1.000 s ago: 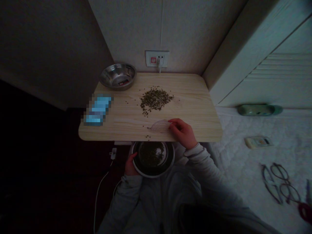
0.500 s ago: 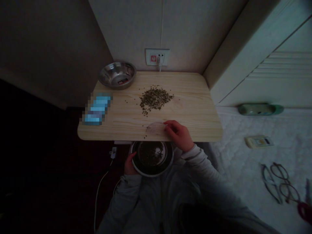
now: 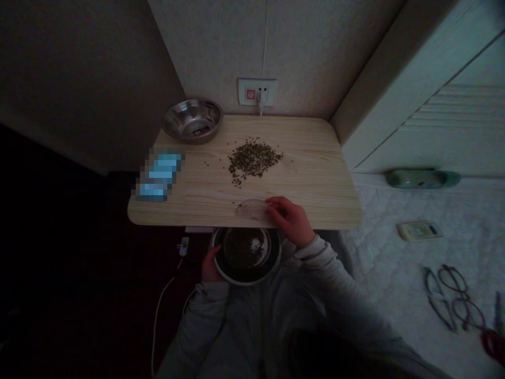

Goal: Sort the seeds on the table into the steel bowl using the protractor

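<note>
- Our right hand (image 3: 294, 223) is at the near edge of the desk (image 3: 319, 195), its grip pinching the right end of a clear semicircular protractor (image 3: 251, 210) between thumb and fingers.
- That protractor lies low over the wooden top, near the front edge; we can't tell whether it is flat against it.
- Our left hand (image 3: 211, 266) has its grip clasped on the left rim of a round bowl (image 3: 247, 283), just below the front edge, with the thumb over the rim.
- Inside this bowl we see many small dark grains, though the depth is too dim to read.
- Beyond the protractor, we have a loose pile of small greenish-brown beans (image 3: 254, 158) in the middle, with a few strays around it.
- A shiny steel bowl (image 3: 193, 139) stands at the back left corner, and a blurred blue screen (image 3: 160, 178) lies in front of it.
- On the wall behind, a plug (image 3: 259, 98) sits in a socket plate (image 3: 244, 87).
- To our right, a remote control (image 3: 420, 230) rests on the quilted bed (image 3: 379, 237).
</note>
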Tool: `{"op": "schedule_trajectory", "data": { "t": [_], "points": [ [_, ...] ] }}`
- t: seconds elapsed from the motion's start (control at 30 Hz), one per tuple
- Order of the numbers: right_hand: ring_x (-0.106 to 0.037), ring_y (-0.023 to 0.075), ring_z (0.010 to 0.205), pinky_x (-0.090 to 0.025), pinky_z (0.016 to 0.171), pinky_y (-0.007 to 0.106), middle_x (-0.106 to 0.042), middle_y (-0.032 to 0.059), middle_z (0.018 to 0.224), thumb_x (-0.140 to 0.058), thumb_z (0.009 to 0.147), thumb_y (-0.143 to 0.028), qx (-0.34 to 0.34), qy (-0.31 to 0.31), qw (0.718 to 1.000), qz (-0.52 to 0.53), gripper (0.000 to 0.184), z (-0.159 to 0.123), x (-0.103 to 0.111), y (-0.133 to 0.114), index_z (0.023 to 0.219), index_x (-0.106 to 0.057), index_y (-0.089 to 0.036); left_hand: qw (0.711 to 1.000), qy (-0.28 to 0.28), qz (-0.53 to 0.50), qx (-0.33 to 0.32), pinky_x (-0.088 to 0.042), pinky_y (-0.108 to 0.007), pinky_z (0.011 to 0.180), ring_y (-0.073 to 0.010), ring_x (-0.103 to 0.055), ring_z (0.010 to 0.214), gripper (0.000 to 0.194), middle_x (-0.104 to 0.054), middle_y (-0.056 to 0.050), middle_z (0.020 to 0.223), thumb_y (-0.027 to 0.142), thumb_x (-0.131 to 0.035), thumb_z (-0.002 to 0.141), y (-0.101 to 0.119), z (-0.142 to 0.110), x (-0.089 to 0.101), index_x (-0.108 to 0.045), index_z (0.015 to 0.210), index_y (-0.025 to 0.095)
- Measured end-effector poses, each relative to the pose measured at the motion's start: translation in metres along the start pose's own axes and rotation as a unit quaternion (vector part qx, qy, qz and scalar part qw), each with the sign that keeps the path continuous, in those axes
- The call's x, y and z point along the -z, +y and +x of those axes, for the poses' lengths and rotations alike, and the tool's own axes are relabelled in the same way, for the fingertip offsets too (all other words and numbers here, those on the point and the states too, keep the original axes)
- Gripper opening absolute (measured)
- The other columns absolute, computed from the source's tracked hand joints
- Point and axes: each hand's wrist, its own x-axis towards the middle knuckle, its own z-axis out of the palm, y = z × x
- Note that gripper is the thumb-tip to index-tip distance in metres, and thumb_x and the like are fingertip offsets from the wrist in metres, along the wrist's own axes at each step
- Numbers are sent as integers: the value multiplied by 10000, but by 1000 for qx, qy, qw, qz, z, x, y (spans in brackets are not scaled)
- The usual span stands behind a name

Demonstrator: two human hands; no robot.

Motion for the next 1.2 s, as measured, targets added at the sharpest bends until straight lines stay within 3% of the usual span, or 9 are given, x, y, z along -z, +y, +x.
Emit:
{"op": "schedule_trajectory", "data": {
  "t": [0.23,0.43,0.6,0.77,1.2],
  "points": [
    [-530,108,611,-418,588,235,-593,15,703,-455,732,-281,-8,-3,1000,-26,247,-5,6,2,946,-525,-179,1000,4,-21,-4,-473,-329,686,-217,-609,729,252,-633,-48,481,120,-428,677,2,-5,-2,-593,491,153],
    [-515,98,598,-407,552,216,-579,8,706,-465,730,-296,-30,13,998,46,250,-5,15,9,949,-506,-184,1000,4,-17,-6,-457,-347,719,-228,-596,786,209,-634,-50,487,107,-449,653,1,3,5,-603,521,160],
    [-510,98,604,-402,572,222,-572,5,692,-466,729,-284,-20,35,999,35,247,1,12,9,949,-505,-177,1000,-9,-18,6,-459,-337,717,-238,-596,782,215,-634,-72,493,123,-447,660,1,0,2,-616,526,137],
    [-521,101,607,-407,561,223,-589,14,713,-454,736,-280,-19,-1,999,47,238,0,11,5,945,-505,-179,999,-18,-25,21,-466,-325,702,-229,-599,772,236,-628,-63,477,132,-437,671,4,-7,-2,-615,516,141],
    [-552,119,664,-428,634,250,-603,17,723,-446,737,-274,4,10,1000,4,239,9,3,-1,945,-511,-178,999,-11,-29,13,-461,-328,717,-228,-599,773,244,-632,-60,482,134,-434,679,5,-6,-1,-611,512,145]
  ]
}}
